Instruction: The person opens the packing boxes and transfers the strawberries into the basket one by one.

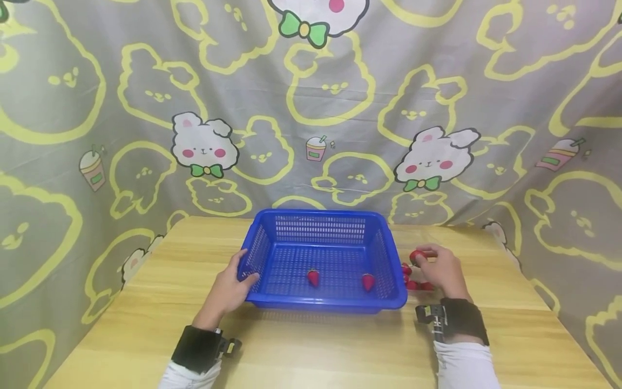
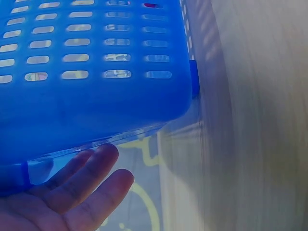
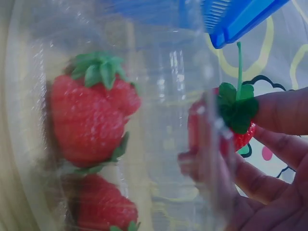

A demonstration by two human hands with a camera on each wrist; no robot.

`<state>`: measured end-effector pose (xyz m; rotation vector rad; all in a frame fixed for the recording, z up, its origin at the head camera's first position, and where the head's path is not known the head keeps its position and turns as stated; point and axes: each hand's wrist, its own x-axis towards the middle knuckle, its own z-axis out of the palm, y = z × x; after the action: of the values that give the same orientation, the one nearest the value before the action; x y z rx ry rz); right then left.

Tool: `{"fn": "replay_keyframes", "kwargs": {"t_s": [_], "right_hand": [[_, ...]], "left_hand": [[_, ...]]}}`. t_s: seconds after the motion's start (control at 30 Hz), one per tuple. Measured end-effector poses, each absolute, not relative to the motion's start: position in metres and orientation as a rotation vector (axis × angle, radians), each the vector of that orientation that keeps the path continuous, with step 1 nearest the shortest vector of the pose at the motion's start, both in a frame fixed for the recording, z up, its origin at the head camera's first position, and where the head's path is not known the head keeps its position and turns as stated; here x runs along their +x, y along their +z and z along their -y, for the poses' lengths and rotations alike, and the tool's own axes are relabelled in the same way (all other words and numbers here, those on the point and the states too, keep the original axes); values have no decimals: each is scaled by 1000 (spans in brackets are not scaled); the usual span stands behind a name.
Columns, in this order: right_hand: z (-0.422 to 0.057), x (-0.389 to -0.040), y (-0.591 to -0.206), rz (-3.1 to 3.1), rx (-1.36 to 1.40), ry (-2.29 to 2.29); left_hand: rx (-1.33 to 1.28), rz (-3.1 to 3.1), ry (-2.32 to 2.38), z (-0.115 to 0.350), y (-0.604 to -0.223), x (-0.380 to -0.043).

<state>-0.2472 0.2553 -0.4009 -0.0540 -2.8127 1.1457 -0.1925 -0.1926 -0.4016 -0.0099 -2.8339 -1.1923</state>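
My left hand holds the left rim of a blue plastic basket, thumb over the rim. In the left wrist view its fingers lie below that rim, outside the slotted wall. My right hand pinches a red strawberry with green leaves and a stem, just beyond the basket's right side. Under this hand, a clear plastic box contains more strawberries, among them a large one. Inside the basket lie two strawberries, one near the middle and one to the right.
The basket and the clear box stand side by side on a light wooden table. A grey curtain with yellow outlines and rabbit prints hangs behind the table and along both sides. Dark bands with small cameras circle both wrists.
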Motion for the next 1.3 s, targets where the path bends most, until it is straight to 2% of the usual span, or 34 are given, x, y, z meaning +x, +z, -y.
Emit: {"fn": "replay_keyframes", "kwargs": {"t_s": [1.3], "right_hand": [[-249, -242, -385, 2718, -55, 1162]], "left_hand": [[-19, 2839, -1204, 192, -401, -193]]}}
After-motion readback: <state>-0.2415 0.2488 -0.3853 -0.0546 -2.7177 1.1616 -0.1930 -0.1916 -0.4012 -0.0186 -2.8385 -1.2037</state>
